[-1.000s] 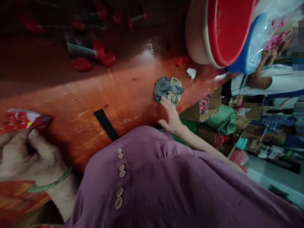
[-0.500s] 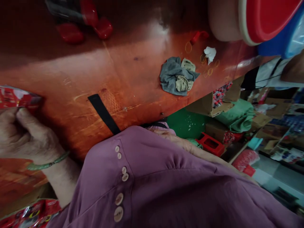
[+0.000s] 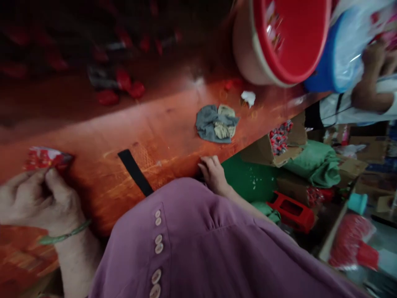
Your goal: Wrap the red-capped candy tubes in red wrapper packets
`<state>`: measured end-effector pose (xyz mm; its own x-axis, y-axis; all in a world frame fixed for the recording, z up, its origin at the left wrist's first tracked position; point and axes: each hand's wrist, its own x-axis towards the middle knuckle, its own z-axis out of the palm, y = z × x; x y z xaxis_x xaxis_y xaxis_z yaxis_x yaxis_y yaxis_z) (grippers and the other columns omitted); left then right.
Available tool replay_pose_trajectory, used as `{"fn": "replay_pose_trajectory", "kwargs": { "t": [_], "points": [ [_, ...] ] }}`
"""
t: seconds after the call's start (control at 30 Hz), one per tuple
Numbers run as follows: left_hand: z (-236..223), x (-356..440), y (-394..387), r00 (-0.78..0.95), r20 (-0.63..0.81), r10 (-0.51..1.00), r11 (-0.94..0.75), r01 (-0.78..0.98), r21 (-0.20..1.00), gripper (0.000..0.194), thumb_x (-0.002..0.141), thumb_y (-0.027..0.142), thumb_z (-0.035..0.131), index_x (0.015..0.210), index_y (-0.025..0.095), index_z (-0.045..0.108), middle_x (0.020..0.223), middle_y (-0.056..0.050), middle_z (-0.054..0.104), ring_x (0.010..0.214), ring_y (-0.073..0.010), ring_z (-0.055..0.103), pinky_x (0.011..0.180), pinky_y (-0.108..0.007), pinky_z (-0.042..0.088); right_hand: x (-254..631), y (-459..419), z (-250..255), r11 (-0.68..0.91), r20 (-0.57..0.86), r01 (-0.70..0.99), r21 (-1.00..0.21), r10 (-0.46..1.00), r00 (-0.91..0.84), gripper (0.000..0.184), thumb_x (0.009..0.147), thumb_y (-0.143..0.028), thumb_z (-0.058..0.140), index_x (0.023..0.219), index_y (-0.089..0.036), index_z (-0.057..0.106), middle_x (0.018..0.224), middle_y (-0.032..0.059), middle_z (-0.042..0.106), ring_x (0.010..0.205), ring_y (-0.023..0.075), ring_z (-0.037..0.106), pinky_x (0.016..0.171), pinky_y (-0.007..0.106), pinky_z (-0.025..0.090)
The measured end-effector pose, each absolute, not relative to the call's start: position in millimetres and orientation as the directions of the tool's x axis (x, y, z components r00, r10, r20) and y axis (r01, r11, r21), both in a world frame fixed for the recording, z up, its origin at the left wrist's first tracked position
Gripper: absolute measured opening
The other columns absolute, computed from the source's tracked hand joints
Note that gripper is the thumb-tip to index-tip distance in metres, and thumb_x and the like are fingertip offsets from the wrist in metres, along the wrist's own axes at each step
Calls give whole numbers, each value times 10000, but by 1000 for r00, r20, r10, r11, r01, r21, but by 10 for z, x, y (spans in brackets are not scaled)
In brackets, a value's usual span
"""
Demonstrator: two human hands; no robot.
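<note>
At the left, my left hand [image 3: 43,198] is closed, its thumb and fingers pinching the edge of a red and white printed packet [image 3: 46,158] just over the orange-red table [image 3: 173,128]. A green bangle [image 3: 63,236] circles that wrist. My right hand [image 3: 214,174] rests at the table's near edge with its fingers stretched a little over the top, and nothing shows in it. The nearest thing to it is a crumpled grey and beige cloth [image 3: 215,124]. A black strap [image 3: 135,171] lies on the table between my two hands.
A red-lined bucket [image 3: 263,45] holding small packets and a blue tub [image 3: 328,54] stand at the back right, beside a co-worker's arm [image 3: 372,91]. Red-capped clear pieces [image 3: 114,85] lie at the far left. Below the edge are a carton [image 3: 263,147] and a red plastic part [image 3: 293,211].
The view has shifted, bringing more of the bucket and the far table into sight. My right hand has come up from below onto the table edge. The packet stays in my left hand.
</note>
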<state>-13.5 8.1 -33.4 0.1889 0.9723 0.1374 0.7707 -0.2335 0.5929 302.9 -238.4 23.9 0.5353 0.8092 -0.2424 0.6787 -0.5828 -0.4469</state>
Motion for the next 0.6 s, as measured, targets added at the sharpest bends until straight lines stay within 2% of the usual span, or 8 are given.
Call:
{"fn": "replay_pose_trajectory", "kwargs": {
  "t": [0.03,0.1,0.2,0.37,0.5,0.6],
  "points": [
    [-321,-116,92,136,266,954,-262,807,529,328,818,433,574,881,121,657,882,-91,618,991,-320,601,937,-531,430,3033,-2358,225,-554,-228,699,-452,830,510,306,1009,-359,380,1132,-243,636,991,120,640,914,236,648,883,392,593],
    [-317,-95,108,96,441,892,-312,837,449,229,711,362,673,781,146,706,746,-55,653,807,-257,639,779,-419,496,3038,-2326,192,-508,-200,748,-427,860,470,322,1013,-334,349,1055,-227,649,909,120,641,843,240,649,811,380,606],
    [-332,-104,108,103,503,858,-361,817,449,173,646,282,720,773,166,735,762,-55,715,763,-245,665,732,-379,516,3048,-2268,184,-436,-143,799,-414,898,416,276,1005,-301,371,978,-213,631,850,112,639,793,241,646,741,367,597],
    [-302,-144,54,182,496,849,-434,776,458,199,723,240,709,911,204,763,910,-111,768,840,-309,716,780,-419,542,3358,-1795,407,-311,8,768,-560,925,381,144,985,-238,438,946,-213,575,842,68,644,766,190,631,724,312,541],
    [-192,-101,13,212,500,840,-457,774,439,173,767,251,701,930,222,754,921,-99,767,805,-282,705,772,-402,541,4082,-1053,590,-291,184,869,-400,904,387,179,971,-222,428,949,-189,603,934,114,665,885,228,612,833,369,492],
    [-66,-41,5,212,459,863,-424,797,431,109,820,290,667,863,217,736,876,-69,749,771,-230,664,745,-357,526,4575,-510,613,-434,130,883,-178,879,458,194,910,-161,451,955,-157,640,964,147,676,934,273,573,865,425,442]
  ]
}}
